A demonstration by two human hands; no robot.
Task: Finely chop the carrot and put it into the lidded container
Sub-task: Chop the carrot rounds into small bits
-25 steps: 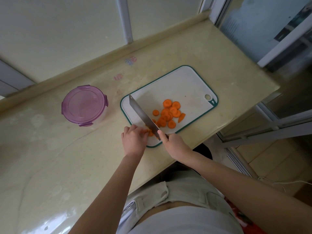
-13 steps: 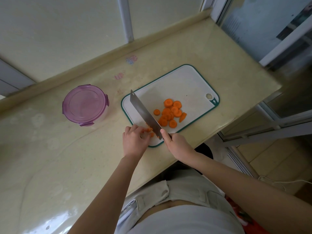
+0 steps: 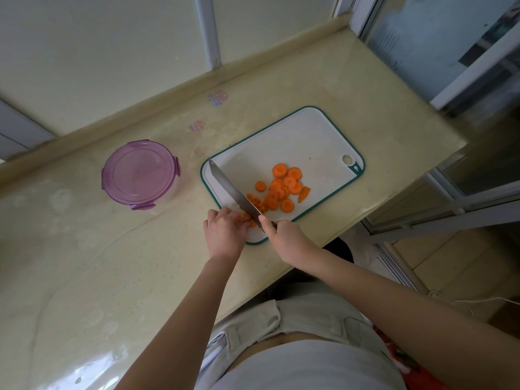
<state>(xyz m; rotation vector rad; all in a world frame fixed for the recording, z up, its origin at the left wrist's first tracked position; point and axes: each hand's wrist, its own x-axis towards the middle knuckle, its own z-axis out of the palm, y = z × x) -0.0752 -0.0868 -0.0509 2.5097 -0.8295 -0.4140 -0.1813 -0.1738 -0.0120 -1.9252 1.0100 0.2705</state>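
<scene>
A white cutting board (image 3: 306,136) with a green rim lies on the counter. Several round carrot slices (image 3: 284,184) are heaped near its middle. My right hand (image 3: 287,239) grips the handle of a wide knife (image 3: 232,190), whose blade slants across the board's left part. My left hand (image 3: 225,233) curls its fingers over a small bunch of carrot pieces (image 3: 245,218) right beside the blade, at the board's near corner. To the left of the board stands a round container (image 3: 139,175) with its purple lid closed.
The beige counter (image 3: 98,263) runs left and toward me, with a raised ledge along the wall at the back. Its right end drops off beside a window frame (image 3: 478,66). My body stands against the near edge.
The knife blade has gone up and come down again beside my left fingers, and more small cut pieces lie right of the blade. Both hands stay at the board's near corner.
</scene>
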